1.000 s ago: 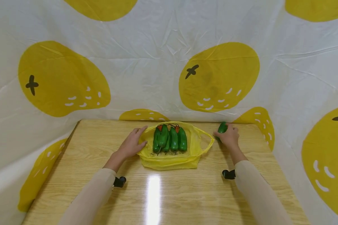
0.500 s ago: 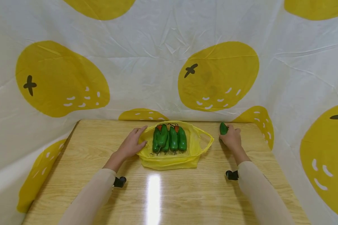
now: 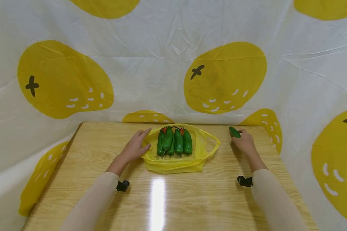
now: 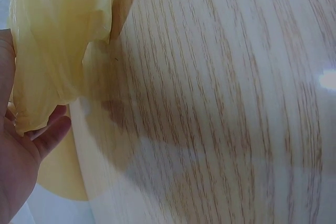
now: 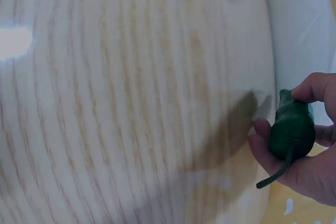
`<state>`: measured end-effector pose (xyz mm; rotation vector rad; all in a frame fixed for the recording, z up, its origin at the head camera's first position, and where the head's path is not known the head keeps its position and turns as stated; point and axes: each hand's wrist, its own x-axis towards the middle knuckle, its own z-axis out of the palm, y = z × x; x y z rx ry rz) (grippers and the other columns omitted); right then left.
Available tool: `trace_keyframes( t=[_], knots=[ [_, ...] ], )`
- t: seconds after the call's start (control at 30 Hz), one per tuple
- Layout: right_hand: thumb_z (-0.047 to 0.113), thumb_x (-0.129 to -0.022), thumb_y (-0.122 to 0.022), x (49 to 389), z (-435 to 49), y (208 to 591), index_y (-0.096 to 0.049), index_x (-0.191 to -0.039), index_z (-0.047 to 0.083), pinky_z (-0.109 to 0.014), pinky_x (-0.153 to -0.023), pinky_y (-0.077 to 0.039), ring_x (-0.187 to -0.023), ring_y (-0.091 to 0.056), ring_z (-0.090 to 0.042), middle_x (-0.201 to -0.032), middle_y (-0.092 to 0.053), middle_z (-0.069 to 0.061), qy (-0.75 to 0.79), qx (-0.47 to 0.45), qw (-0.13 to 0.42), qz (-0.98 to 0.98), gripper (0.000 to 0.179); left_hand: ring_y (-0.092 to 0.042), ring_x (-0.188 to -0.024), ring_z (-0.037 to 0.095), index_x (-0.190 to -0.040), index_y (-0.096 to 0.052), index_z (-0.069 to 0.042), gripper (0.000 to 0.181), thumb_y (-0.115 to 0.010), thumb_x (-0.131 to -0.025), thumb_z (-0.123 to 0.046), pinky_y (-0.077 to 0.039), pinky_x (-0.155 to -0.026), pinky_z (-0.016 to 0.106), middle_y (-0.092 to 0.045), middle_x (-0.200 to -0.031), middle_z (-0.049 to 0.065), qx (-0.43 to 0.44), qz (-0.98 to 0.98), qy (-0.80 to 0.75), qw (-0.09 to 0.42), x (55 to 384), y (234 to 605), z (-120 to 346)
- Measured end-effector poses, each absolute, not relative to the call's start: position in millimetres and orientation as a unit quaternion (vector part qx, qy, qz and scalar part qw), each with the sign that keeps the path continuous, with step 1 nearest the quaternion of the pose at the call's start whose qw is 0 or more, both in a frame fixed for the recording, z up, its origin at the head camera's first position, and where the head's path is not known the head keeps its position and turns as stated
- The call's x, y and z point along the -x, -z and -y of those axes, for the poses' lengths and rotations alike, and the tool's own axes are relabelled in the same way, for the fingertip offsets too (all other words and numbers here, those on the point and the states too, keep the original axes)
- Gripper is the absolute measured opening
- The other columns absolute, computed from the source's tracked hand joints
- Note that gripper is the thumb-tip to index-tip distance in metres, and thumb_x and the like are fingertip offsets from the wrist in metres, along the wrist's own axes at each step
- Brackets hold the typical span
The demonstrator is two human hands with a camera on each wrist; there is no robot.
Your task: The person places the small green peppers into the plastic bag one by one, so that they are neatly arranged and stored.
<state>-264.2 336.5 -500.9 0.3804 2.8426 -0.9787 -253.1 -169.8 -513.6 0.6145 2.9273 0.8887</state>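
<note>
A yellow plastic bag point(image 3: 173, 166) lies on the wooden table with its mouth spread. Inside it several green peppers point(image 3: 178, 141) lie side by side, stem ends toward me. My left hand point(image 3: 133, 146) holds the bag's left edge, thumb and fingers spread apart along it; in the left wrist view the plastic point(image 4: 58, 35) hangs against the fingers. Off to the right of the bag, my right hand point(image 3: 245, 142) grips a single green pepper point(image 3: 234, 132). The right wrist view shows this pepper point(image 5: 291, 132) between thumb and fingers, its curved stem sticking out.
A wooden table point(image 3: 191, 199) spreads below both hands. White cloth point(image 3: 150, 83) printed with yellow fruit rises at the table's back and sides. The bag's handle loop point(image 3: 215, 146) reaches toward the right hand. A bright light reflection lies on the table's front part.
My right hand has moved a little to the right with the pepper, whose tip now points to the upper left. The left hand and the bag stay put.
</note>
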Motion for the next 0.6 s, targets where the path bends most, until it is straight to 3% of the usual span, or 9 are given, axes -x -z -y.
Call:
trace_keyframes(
  t=[0.27,0.43,0.6],
  knots=[
    [0.027,-0.103,-0.051,253.3,-342.5,491.1,-0.030,-0.158,-0.005,-0.042,-0.079,-0.055,-0.111,-0.058,-0.044,-0.140,-0.049,-0.037,0.351,-0.104,0.063,-0.928,0.066,-0.051,-0.134,0.045,-0.163,-0.033,-0.019,0.072,-0.067,-0.100,-0.025,-0.048,-0.107,0.062,-0.045,-0.151,0.025,-0.200,-0.937,-0.286,0.010,255.1,515.4,169.1],
    [0.025,-0.104,-0.052,248.0,-339.1,485.9,-0.032,-0.158,-0.003,-0.043,-0.078,-0.061,-0.106,-0.068,-0.043,-0.138,-0.052,-0.036,0.413,-0.084,0.044,-0.906,0.064,-0.052,-0.134,0.044,-0.163,-0.032,-0.018,0.072,-0.068,-0.100,-0.024,-0.048,-0.107,0.061,-0.046,-0.151,0.024,-0.200,-0.937,-0.285,0.009,255.1,515.8,169.8],
    [0.027,-0.108,-0.052,247.0,-332.4,481.3,-0.031,-0.159,-0.003,-0.040,-0.087,-0.063,-0.100,-0.073,-0.019,-0.145,-0.043,-0.037,0.472,-0.045,0.040,-0.880,0.062,-0.053,-0.133,0.045,-0.163,-0.033,-0.018,0.072,-0.068,-0.100,-0.022,-0.048,-0.107,0.062,-0.047,-0.150,0.025,-0.201,-0.936,-0.288,0.008,254.2,515.1,170.5]
  ],
)
